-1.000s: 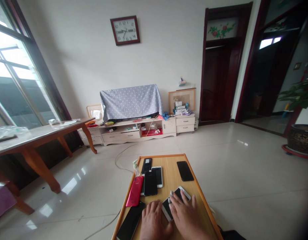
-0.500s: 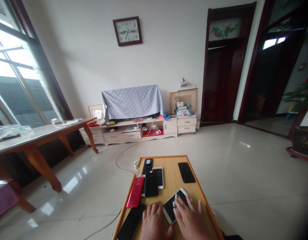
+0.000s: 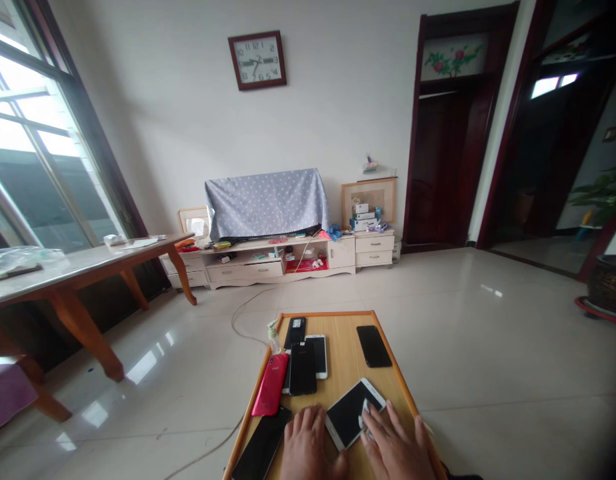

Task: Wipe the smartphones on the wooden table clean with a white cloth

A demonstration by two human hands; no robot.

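Observation:
A white smartphone with a dark screen (image 3: 352, 413) lies tilted on the small wooden table (image 3: 341, 343). My right hand (image 3: 395, 443) rests over its right side, fingers pressing a small crumpled white wipe (image 3: 364, 415) against the screen. Most of that wipe is hidden under the fingers. To the left of the phone, my left hand (image 3: 307, 443) lies palm down on the tabletop, fingers extended and thumb towards the phone's lower corner. Beside it are a black phone (image 3: 263, 443) and a red phone (image 3: 271, 385).
Further up the table are a black phone (image 3: 303, 369) overlapping a white phone (image 3: 321, 357), a dark phone (image 3: 295, 328) and a clear pump bottle (image 3: 273, 339). Another black phone (image 3: 373, 346) lies at the right edge. A cable (image 3: 233, 317) runs over the floor.
My right hand has slid to the right and slightly down across the phone's screen with the wipe, baring more of the screen. My left hand stays in place.

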